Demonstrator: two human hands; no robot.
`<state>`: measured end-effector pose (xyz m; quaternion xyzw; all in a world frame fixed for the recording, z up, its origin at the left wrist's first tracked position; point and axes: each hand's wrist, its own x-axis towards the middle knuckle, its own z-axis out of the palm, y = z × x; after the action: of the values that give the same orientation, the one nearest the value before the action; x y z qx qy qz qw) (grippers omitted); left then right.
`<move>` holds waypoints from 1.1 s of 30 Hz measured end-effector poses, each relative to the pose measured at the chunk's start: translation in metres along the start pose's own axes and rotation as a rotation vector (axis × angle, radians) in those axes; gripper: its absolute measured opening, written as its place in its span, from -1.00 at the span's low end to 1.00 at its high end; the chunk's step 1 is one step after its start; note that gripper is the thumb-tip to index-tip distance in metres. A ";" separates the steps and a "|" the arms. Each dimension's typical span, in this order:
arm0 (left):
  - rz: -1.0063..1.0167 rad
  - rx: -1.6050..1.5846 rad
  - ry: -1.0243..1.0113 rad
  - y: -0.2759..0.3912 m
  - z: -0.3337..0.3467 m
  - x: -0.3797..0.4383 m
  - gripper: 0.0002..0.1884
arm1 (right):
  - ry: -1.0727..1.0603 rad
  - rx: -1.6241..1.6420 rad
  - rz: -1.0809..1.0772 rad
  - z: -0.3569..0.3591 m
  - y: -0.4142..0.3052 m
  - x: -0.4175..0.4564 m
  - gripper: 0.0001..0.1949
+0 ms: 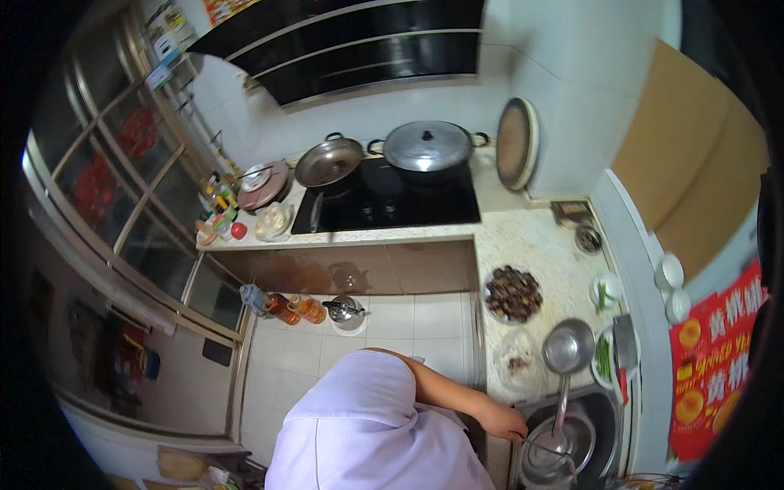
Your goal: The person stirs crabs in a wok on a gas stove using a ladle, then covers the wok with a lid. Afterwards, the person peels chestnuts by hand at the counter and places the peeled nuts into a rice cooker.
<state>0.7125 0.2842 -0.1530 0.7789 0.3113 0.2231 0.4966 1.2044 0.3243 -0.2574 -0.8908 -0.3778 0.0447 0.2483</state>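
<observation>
My left hand reaches over the near edge of the sink. Its fingers are closed on a thin metal handle that runs across a round metal bowl in the basin. What the handle belongs to is unclear. My right hand is out of view. A metal ladle or small pan lies beyond, its long handle reaching down over the bowl. A plastic bag with bits of dark food lies on the counter left of it. Farther back stands a plate heaped with dark brown food pieces.
A cleaver with a red handle rests by a plate of cut greens. A lidded pot and a wok stand on the black cooktop. Bottles and a kettle stand on the floor.
</observation>
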 end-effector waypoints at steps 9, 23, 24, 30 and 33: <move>-0.315 0.163 1.104 0.028 -0.219 -0.302 -0.48 | 0.109 0.475 -0.228 0.030 -0.149 -0.094 -0.42; -1.540 1.089 0.961 -0.156 -0.479 -0.804 -0.60 | -1.672 1.703 0.579 -0.011 -0.531 -0.393 -0.58; -1.303 0.878 1.177 -0.190 -0.472 -0.761 -0.63 | -1.567 1.660 0.597 -0.031 -0.529 -0.399 -0.57; -1.616 0.830 0.951 -0.188 -0.498 -0.776 -0.65 | -1.439 1.753 0.683 -0.065 -0.510 -0.400 -0.51; -1.686 1.042 0.992 -0.168 -0.494 -0.727 -0.66 | -1.375 1.799 0.659 -0.080 -0.496 -0.396 -0.45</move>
<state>-0.1698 0.1370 -0.1335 0.2553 0.9619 -0.0576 -0.0790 0.6222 0.3094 0.0058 -0.2384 -0.0163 0.8277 0.5077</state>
